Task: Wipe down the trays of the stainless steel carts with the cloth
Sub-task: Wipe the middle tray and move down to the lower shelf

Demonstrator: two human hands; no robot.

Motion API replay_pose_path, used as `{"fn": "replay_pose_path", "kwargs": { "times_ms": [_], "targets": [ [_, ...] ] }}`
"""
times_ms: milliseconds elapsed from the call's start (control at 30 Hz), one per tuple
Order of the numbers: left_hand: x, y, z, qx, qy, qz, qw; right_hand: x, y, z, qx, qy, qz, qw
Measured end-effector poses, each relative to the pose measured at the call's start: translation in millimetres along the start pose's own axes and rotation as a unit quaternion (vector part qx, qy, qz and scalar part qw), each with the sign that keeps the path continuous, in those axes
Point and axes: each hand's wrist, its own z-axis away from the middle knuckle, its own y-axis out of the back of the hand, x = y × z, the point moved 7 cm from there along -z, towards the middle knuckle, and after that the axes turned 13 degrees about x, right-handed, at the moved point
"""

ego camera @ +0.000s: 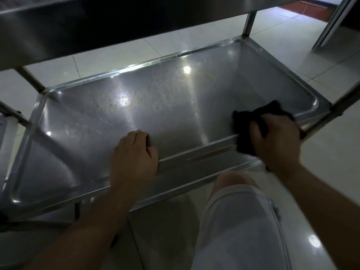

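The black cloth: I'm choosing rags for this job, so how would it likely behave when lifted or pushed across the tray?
The black cloth is probably floppy: it bunches in folds under the right hand. It likely weighs little, since it drapes over the tray rim. Pushed, it should slide easily on the glossy steel.

The left hand (134,152) is covering a stretch of the lower tray's (175,106) near rim, its fingertips curling out of sight over the edge. The right hand (276,141) is hiding much of the black cloth (251,123) bunched under it, and the whole right side of the frame is smearing with blur. The upper tray (97,26) is running off the top edge, and the tray's left end is slipping past the left border.
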Motion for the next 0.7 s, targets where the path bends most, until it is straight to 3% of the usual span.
{"fn": "replay_pose_path", "kwargs": {
  "times_ms": [167, 300, 400, 533, 700],
  "targets": [
    [-1, -3, -1, -0.014, -0.003, 0.0, 1.0, -138, -28, 67, -0.049, 0.093, -0.123, 0.987],
    [-3, -1, -1, -0.021, -0.018, 0.017, 0.999, -169, -33, 81, -0.083, 0.151, -0.15, 0.974],
    [-6, 0, -2, -0.018, -0.013, 0.026, 0.999, -139, -34, 62, -0.085, 0.169, -0.136, 0.973],
    [-7, -2, -1, -0.016, -0.013, 0.031, 0.999, -64, -25, 15, -0.094, 0.108, -0.025, 0.989],
    [-4, -1, -2, 0.0, -0.014, 0.038, 0.999, 10, -35, -41, -0.242, -0.022, 0.109, 0.964]
  ]
}}
